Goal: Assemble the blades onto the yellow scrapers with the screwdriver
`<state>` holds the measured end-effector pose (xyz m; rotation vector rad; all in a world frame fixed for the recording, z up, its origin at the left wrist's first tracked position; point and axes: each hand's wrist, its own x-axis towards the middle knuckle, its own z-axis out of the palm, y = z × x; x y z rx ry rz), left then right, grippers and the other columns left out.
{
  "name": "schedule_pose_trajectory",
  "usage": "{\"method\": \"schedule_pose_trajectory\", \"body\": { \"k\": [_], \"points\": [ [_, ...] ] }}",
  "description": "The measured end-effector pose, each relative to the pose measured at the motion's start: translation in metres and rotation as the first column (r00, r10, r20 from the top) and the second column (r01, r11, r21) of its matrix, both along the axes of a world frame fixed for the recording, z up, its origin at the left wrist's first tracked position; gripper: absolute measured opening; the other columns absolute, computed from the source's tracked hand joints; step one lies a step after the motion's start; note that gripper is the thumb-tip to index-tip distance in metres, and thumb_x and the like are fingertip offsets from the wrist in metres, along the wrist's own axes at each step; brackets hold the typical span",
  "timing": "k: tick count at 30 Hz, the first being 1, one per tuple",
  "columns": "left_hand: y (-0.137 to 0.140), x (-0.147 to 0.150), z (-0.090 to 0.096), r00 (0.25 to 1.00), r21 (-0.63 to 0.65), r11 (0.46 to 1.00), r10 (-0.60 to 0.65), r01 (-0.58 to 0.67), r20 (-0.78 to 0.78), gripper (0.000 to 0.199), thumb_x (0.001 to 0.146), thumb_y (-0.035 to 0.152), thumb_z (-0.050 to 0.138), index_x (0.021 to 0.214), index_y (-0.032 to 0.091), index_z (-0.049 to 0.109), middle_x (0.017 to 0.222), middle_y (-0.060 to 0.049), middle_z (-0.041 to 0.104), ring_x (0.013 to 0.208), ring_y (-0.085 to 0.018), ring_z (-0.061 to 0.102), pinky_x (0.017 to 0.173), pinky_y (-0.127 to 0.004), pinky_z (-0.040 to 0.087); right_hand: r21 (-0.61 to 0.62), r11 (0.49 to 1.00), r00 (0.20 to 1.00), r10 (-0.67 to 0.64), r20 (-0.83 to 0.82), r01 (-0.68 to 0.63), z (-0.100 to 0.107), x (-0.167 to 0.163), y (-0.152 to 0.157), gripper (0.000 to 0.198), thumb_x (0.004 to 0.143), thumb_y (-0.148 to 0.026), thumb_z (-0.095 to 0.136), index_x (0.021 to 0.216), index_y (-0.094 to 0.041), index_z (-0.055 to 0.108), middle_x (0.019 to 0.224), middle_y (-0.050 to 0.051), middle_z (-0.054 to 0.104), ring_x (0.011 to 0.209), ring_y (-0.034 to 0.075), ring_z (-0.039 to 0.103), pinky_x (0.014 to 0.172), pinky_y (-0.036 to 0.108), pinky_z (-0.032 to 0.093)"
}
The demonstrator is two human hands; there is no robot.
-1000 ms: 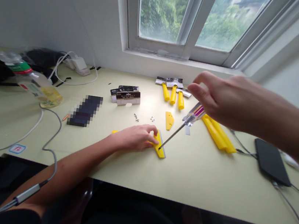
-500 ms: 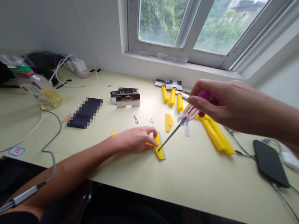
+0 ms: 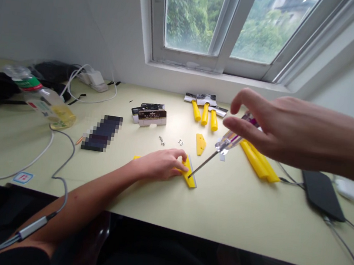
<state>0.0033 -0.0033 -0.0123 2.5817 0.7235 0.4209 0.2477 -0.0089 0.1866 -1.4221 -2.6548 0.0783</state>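
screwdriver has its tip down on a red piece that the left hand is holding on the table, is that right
Not red: the head view shows a yellow piece. The screwdriver does have its tip down on it, and the left hand is holding it on the table.

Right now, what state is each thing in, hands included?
Left hand: pressed on the yellow scraper
Right hand: at the screwdriver, forefinger raised
Yellow scraper: lying flat
Screwdriver: tilted, tip at the yellow scraper
Screws: loose, clustered
Yellow plate: loose, lying flat
Black boxes: standing; whether closed, unclear
Bottle: partly filled
Pixelated dark item: cannot tell
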Motion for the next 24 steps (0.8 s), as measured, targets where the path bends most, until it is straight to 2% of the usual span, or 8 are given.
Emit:
{"method": "schedule_pose_trajectory", "body": {
  "k": [3, 6, 11, 14, 16, 19, 21, 24],
  "points": [
    [0.0, 0.0, 0.0, 1.0, 0.002, 1.0, 0.007, -0.007, -0.004, 0.022, 0.09, 0.022, 0.061, 0.108, 0.027, 0.073, 0.115, -0.006, 0.059, 0.091, -0.015, 0.062, 0.084, -0.029, 0.05, -0.035, 0.999, 0.998, 0.022, 0.051, -0.02, 0.005, 0.002, 0.001, 0.029, 0.087, -0.05, 0.055, 0.103, -0.026, 0.062, 0.059, 0.003, 0.059, 0.055, 0.021, 0.054, 0.057, 0.036, 0.04],
    [0.0, 0.0, -0.001, 1.0, 0.012, 1.0, 0.002, -0.002, -0.008, 0.021, 0.09, 0.023, 0.061, 0.107, 0.027, 0.073, 0.115, -0.006, 0.059, 0.089, -0.014, 0.061, 0.083, -0.028, 0.05, -0.126, 0.986, 0.993, 0.113, 0.022, -0.109, 0.005, 0.003, 0.0, 0.027, 0.084, -0.047, 0.059, 0.104, -0.028, 0.061, 0.074, 0.004, 0.065, 0.059, 0.02, 0.055, 0.056, 0.035, 0.042],
    [0.001, 0.0, -0.001, 1.0, 0.0, 1.0, 0.001, 0.0, -0.013, 0.021, 0.091, 0.024, 0.06, 0.108, 0.026, 0.073, 0.116, -0.006, 0.059, 0.093, -0.015, 0.061, 0.087, -0.03, 0.05, -0.04, 0.997, 0.996, 0.067, -0.061, -0.07, -0.004, 0.001, 0.002, 0.027, 0.091, -0.045, 0.046, 0.108, -0.027, 0.058, 0.086, 0.005, 0.067, 0.068, 0.021, 0.059, 0.058, 0.034, 0.044],
    [0.001, 0.0, 0.0, 1.0, -0.011, 1.0, 0.003, -0.003, -0.015, 0.021, 0.091, 0.024, 0.06, 0.108, 0.026, 0.073, 0.116, -0.006, 0.058, 0.093, -0.015, 0.061, 0.087, -0.03, 0.05, -0.074, 0.984, 0.984, 0.154, -0.088, -0.161, -0.001, -0.001, -0.002, 0.029, 0.088, -0.035, 0.052, 0.117, -0.029, 0.054, 0.098, 0.005, 0.066, 0.077, 0.021, 0.061, 0.062, 0.034, 0.047],
    [0.001, -0.001, 0.0, 1.0, -0.011, 1.0, -0.003, 0.003, -0.011, 0.021, 0.091, 0.023, 0.061, 0.108, 0.026, 0.073, 0.116, -0.006, 0.058, 0.092, -0.015, 0.061, 0.087, -0.03, 0.05, -0.137, 0.967, 0.971, 0.199, -0.133, -0.217, 0.003, -0.002, -0.007, 0.033, 0.084, -0.031, 0.057, 0.117, -0.029, 0.053, 0.104, 0.006, 0.065, 0.086, 0.023, 0.062, 0.066, 0.035, 0.05],
    [0.001, -0.001, 0.0, 1.0, -0.013, 1.0, -0.005, 0.005, -0.003, 0.022, 0.09, 0.022, 0.061, 0.109, 0.027, 0.072, 0.116, -0.006, 0.058, 0.091, -0.015, 0.061, 0.086, -0.03, 0.05, -0.2, 0.964, 0.943, 0.104, -0.316, -0.174, 0.0, -0.01, -0.011, 0.023, 0.086, -0.037, 0.055, 0.106, -0.026, 0.055, 0.1, 0.007, 0.065, 0.087, 0.024, 0.063, 0.067, 0.035, 0.052],
    [0.001, -0.002, -0.002, 1.0, -0.021, 1.0, -0.002, 0.003, 0.013, 0.023, 0.09, 0.022, 0.061, 0.109, 0.027, 0.072, 0.116, -0.005, 0.058, 0.092, -0.015, 0.061, 0.087, -0.03, 0.05, -0.213, 0.972, 0.851, -0.026, -0.524, -0.101, -0.012, -0.019, -0.01, 0.02, 0.091, -0.04, 0.047, 0.103, -0.025, 0.053, 0.097, 0.006, 0.063, 0.081, 0.021, 0.064, 0.066, 0.034, 0.052],
    [0.002, -0.003, -0.005, 0.998, -0.038, 0.999, -0.006, 0.008, 0.056, 0.026, 0.09, 0.021, 0.061, 0.114, 0.026, 0.07, 0.117, -0.006, 0.058, 0.095, -0.016, 0.061, 0.088, -0.03, 0.05, -0.162, 0.986, 0.561, -0.108, -0.821, -0.048, -0.038, -0.035, -0.004, 0.018, 0.095, -0.038, 0.039, 0.103, -0.025, 0.047, 0.089, 0.003, 0.059, 0.074, 0.016, 0.063, 0.067, 0.033, 0.052]
  ]
}}
